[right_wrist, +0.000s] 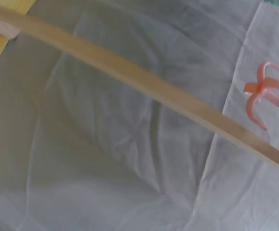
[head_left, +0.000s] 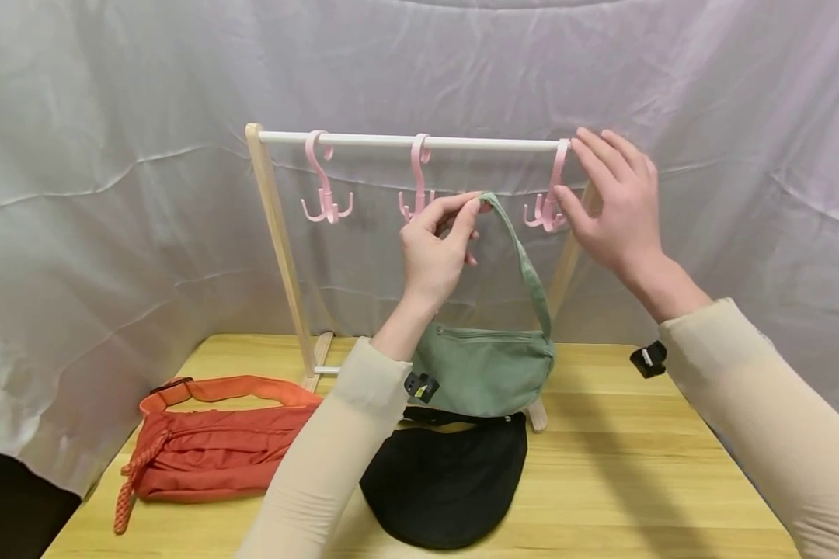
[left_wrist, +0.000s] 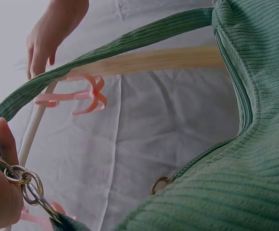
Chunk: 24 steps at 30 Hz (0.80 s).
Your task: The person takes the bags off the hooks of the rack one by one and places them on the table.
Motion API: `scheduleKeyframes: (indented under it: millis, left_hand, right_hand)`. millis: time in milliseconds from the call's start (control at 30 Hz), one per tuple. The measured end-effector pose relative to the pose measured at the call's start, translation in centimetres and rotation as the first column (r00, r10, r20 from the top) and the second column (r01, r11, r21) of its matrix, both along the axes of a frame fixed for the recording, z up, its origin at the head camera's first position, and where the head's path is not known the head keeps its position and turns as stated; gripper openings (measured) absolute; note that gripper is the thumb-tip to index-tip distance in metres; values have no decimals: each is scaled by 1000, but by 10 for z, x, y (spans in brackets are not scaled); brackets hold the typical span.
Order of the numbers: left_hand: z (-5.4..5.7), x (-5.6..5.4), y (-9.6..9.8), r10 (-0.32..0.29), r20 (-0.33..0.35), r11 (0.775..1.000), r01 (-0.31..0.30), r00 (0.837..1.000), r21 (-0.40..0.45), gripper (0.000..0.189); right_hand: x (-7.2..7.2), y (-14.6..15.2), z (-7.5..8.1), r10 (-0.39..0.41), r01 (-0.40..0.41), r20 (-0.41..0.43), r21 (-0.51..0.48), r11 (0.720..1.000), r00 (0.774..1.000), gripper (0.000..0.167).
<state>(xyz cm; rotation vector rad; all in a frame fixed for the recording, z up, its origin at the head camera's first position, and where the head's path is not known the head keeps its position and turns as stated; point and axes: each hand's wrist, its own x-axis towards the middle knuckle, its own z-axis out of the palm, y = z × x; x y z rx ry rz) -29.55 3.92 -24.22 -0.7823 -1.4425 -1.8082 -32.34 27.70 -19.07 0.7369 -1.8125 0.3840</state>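
Observation:
My left hand [head_left: 435,252] pinches the strap of a green corduroy shoulder bag [head_left: 492,373] at its top, between thumb and fingers. The bag hangs below in front of the rack, its zipper along the upper edge. In the left wrist view, metal rings [left_wrist: 26,183] on the strap hardware lie beside the left fingers. My right hand [head_left: 618,202] is raised at the right end of the white rail [head_left: 363,140], fingers extended. Its fingertips are right at the rail end and its thumb is close beside the right pink hook [head_left: 548,213].
Two more pink hooks hang on the rail, one at the left [head_left: 327,206] and a middle hook [head_left: 418,167] partly behind my left hand. A red waist bag [head_left: 210,454] and a black bag [head_left: 447,481] lie on the wooden table [head_left: 601,466]. Grey cloth [head_left: 147,194] hangs behind.

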Motion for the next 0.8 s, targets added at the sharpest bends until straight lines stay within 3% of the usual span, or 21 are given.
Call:
scheduleKeyframes:
  millis: [167, 467, 633, 800]
  left_hand:
    - [0, 1, -7, 13, -12, 1000, -13, 1000, 4, 18]
    - [0, 6, -17, 25, -35, 999, -24, 999, 27, 17]
    - [1, 7, -20, 24, -38, 1000, -23, 999, 19, 18]
    - [1, 9, -23, 23, -33, 999, -23, 999, 22, 18]
  right_hand:
    - [15, -3, -20, 74, -76, -30, -86, 993, 997, 56]
    - [41, -5, -79, 184, -182, 21, -81, 980, 983, 60]
    - [49, -5, -117, 210, -207, 152, -36, 978, 966, 62]
    - [55, -5, -152, 192, -210, 362, 10, 978, 912, 64]
